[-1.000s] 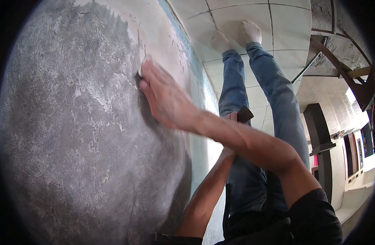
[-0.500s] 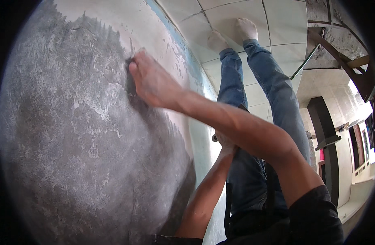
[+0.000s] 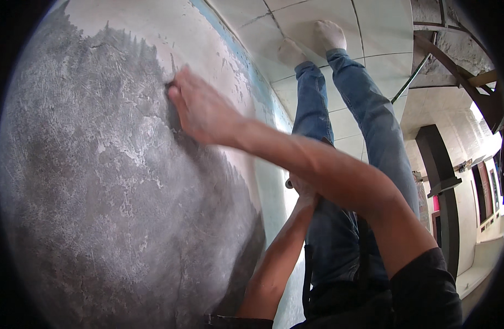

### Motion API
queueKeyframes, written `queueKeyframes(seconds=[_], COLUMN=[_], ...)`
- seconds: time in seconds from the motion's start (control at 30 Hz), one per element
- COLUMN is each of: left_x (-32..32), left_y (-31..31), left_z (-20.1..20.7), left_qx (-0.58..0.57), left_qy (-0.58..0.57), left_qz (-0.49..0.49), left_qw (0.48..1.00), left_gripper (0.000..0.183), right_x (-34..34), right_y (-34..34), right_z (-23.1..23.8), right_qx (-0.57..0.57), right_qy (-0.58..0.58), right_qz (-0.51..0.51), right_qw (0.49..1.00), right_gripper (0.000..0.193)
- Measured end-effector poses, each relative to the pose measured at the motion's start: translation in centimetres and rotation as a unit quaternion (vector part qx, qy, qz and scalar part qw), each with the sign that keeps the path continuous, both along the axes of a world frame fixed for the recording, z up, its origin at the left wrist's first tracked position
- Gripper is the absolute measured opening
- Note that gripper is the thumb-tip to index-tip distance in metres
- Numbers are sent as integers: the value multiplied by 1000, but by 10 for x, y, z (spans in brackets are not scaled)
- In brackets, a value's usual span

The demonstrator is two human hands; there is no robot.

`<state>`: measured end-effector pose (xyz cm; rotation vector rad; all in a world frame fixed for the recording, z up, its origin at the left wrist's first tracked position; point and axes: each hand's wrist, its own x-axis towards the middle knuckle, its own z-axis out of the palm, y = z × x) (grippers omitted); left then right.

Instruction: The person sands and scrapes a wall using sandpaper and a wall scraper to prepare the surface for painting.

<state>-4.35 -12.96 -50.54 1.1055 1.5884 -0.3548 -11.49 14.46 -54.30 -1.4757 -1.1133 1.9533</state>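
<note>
Wall (image 3: 104, 181) meets half-curled right hand (image 3: 202, 112); left hand (image 3: 303, 187) mostly hidden; cannot tell either's hold.

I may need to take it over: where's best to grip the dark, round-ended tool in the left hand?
Probably the exposed rounded end of the dark tool, approached from the patchy grey wall: it juts that way past the left hand, while the bare right forearm hides much of the rest.

I read the wall (image 3: 115, 181) as mottled grey with whitish flecks, bordered by pale pink paint (image 3: 208, 60) and a light-blue strip (image 3: 221, 27). I register whitish floor tiles (image 3: 386, 27) gridded by dark joints (image 3: 356, 22), faded blue jeans (image 3: 372, 109), off-white socks (image 3: 331, 36) and a black sleeve (image 3: 427, 285).
</note>
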Motion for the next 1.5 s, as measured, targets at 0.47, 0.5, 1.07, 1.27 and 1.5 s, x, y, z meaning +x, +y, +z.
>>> queueKeyframes(seconds=[0.47,0.5,1.07,1.27,1.5], left_x=[2,3,5,0,3], left_y=[12,7,42,20,-23], left_z=[-7,-4,13,4,3], left_qx=[-11,-16,102,132,12], left_qy=[23,22,71,80,1], left_qz=[19,25,20,14,182], left_qw=[999,999,992,988,983], left_gripper=[52,52,51,54,58], right_x=[-21,-6,-7,-6,11], right_y=[-5,4,-47,-39,-12], right_z=[16,11,44,35,-8], right_qx=[165,55,124,79,27], right_qy=[-138,-43,-78,-14,34], right_qz=[-119,-57,-46,-52,15], right_qw=[969,996,988,995,999], right_gripper=[36,37,39,41,41])
